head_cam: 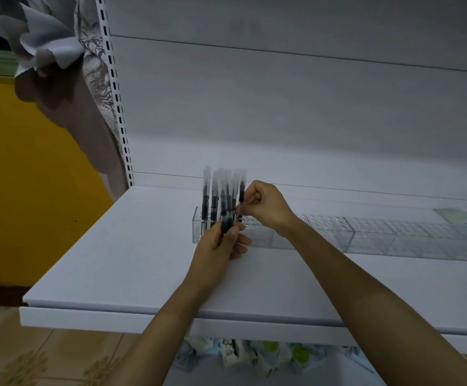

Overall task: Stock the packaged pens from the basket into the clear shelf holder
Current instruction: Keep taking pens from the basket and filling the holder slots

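A clear shelf holder (pixel 324 232) with rows of round holes runs along the white shelf (pixel 121 263). Several packaged pens (pixel 206 196), dark with clear sleeves, stand upright in its left end. My left hand (pixel 218 246) grips a small bunch of packaged pens (pixel 226 218) upright in front of the holder. My right hand (pixel 263 206) pinches one packaged pen (pixel 241 193) that stands at the holder's holes, just right of the standing pens. The basket is out of view.
The shelf's white back panel (pixel 282 107) rises behind the holder, with a slotted upright (pixel 116 101) at its left. Patterned cloth (pixel 68 79) hangs left of the upright before a yellow wall. Packaged goods (pixel 254 355) lie on the shelf below.
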Demonstrator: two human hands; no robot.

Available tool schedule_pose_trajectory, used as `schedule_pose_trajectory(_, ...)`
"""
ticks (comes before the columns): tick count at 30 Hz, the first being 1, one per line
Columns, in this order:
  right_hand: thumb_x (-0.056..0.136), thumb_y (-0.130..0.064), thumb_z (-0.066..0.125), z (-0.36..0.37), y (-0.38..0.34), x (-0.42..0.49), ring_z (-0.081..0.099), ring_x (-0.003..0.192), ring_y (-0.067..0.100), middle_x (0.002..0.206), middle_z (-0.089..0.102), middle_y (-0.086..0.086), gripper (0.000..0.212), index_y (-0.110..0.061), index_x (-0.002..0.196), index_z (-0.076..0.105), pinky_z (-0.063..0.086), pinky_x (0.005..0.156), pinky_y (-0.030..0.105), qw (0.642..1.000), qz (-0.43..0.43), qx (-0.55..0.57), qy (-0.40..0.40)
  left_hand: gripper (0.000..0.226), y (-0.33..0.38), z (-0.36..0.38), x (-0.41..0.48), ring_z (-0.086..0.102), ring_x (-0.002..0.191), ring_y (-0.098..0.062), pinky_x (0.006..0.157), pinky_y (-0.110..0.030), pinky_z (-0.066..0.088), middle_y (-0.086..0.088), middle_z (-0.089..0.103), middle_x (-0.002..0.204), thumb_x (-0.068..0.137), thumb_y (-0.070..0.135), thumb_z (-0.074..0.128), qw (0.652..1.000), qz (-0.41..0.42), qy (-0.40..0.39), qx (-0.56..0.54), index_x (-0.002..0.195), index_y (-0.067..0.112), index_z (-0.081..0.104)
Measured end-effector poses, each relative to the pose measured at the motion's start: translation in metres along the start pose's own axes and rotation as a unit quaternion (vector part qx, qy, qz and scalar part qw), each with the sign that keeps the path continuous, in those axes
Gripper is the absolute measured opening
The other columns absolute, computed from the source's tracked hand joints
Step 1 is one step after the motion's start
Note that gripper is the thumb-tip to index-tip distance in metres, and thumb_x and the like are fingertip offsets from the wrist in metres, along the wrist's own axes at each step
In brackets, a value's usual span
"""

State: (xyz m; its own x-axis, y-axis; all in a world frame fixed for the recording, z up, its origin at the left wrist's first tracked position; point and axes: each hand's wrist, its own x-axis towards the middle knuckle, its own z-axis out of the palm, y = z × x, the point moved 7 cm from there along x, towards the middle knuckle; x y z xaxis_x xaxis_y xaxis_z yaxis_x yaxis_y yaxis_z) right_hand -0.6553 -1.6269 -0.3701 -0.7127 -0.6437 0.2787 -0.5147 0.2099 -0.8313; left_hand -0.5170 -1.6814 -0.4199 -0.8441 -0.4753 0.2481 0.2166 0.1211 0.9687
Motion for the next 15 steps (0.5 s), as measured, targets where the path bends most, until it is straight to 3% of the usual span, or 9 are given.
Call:
schedule_pose_trajectory(5, 0.068, -0.006, 0.082, -0.0012, 0.0012, 0.0015, 0.059, 0.074, 0.021, 0.076, 0.06, 0.005, 0.031, -0.016, 0.077, 0.054, 0.053, 0.073, 0.042, 1.0, 0.022, 0.007, -0.021, 0.02, 0.0005, 0.0004, -0.0009, 0.063, 0.075, -0.012, 0.068, -0.02, 0.052, -0.001, 0.07, 0.085, 0.102, 0.017, 0.04, 1.0, -0.003, 0.002, -0.011, 0.101, 0.018, 0.061)
schedule_pose_trajectory(9, 0.074, 0.002, 0.074, -0.0017, 0.0018, 0.0005, 0.059, 0.077, 0.02, 0.082, 0.062, 0.008, 0.024, -0.012, 0.087, 0.058, 0.052, 0.076, 0.036, 0.997, 0.025, 0.061, -0.035, 0.02, 0.0001, 0.0004, -0.0009, 0.062, 0.076, -0.013, 0.069, -0.021, 0.052, -0.001, 0.069, 0.085, 0.101, 0.018, 0.041, 1.0, -0.003, 0.0, -0.02, 0.102, 0.017, 0.061)
schedule_pose_trajectory(15, 0.078, 0.0, 0.072, -0.0034, 0.0036, 0.0004, 0.064, 0.079, 0.02, 0.083, 0.067, 0.013, 0.015, -0.01, 0.083, 0.063, 0.055, 0.08, 0.037, 0.997, 0.007, 0.075, -0.019, 0.02, -0.0003, 0.0002, -0.0003, 0.063, 0.077, -0.013, 0.07, -0.021, 0.052, 0.0, 0.07, 0.085, 0.101, 0.019, 0.041, 1.0, -0.002, -0.001, -0.02, 0.102, 0.019, 0.061)
